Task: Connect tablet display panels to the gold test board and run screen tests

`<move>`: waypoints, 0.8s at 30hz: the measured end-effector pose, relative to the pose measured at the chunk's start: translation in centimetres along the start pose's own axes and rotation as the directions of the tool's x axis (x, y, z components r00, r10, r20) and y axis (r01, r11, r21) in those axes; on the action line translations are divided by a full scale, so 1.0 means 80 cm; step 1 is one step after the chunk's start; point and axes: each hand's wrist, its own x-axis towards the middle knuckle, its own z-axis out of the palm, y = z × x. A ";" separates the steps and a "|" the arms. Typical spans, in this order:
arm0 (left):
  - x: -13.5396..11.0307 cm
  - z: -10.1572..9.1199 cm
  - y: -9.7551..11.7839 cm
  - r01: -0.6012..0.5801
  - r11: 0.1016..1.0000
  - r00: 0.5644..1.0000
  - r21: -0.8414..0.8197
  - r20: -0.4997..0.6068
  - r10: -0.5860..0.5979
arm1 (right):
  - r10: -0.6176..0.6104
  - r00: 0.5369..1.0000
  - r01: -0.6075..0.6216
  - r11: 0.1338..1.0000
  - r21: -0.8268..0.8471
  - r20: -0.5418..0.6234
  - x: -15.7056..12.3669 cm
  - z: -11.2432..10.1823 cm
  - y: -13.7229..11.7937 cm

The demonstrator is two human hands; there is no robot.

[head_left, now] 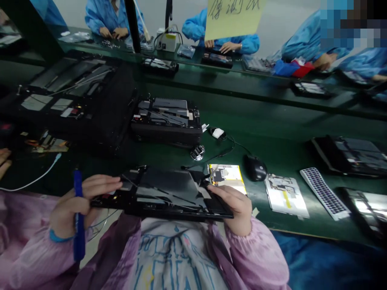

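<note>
Between my two hands is a black tablet-like device with its inside exposed (169,189), tilted at the table's near edge. A silvery flat battery panel and dark cables show in it. My left hand (75,201) is closed on its left end and also keeps a blue pen (79,225) upright between the fingers. On the right end, my right hand (234,203) grips the edge, fingers over the top by a dark cable. Just beyond that hand lies a yellow-edged panel with circuit parts (228,175).
Stacks of similar opened devices (166,121) stand ahead and at left. To the right are a black mouse (255,167), a silver panel (287,197), a white keypad strip (325,193) and more devices (356,155). People in blue work across the table; a yellow sign (234,18) hangs above.
</note>
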 end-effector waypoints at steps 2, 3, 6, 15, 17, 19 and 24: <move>0.005 0.002 -0.002 -0.110 0.993 0.991 0.049 0.085 0.106 | -0.039 0.999 0.037 0.998 -0.058 -0.025 -0.010 0.004 0.005; 0.006 0.006 -0.005 -0.154 0.986 0.982 0.059 0.120 0.146 | -0.043 0.999 0.041 0.995 -0.089 -0.018 -0.017 0.007 0.007; -0.002 0.020 -0.015 -0.252 0.966 0.954 0.047 0.178 0.241 | -0.001 0.998 0.011 0.986 -0.164 0.059 -0.042 0.016 0.013; -0.041 0.023 -0.032 -0.373 0.924 0.883 0.082 0.336 0.327 | 0.220 0.960 -0.202 0.972 -0.118 0.174 -0.075 0.032 0.010; -0.042 0.019 -0.034 -0.383 0.920 0.877 0.085 0.347 0.333 | 0.233 0.950 -0.218 0.972 -0.093 0.206 -0.071 0.034 0.007; -0.044 0.016 -0.036 -0.384 0.919 0.866 0.088 0.381 0.325 | 0.230 0.946 -0.216 0.973 -0.085 0.230 -0.067 0.030 0.006; -0.046 0.014 -0.033 -0.373 0.927 0.813 0.048 0.499 0.301 | 0.284 0.927 -0.249 0.954 -0.165 0.244 -0.061 0.019 0.005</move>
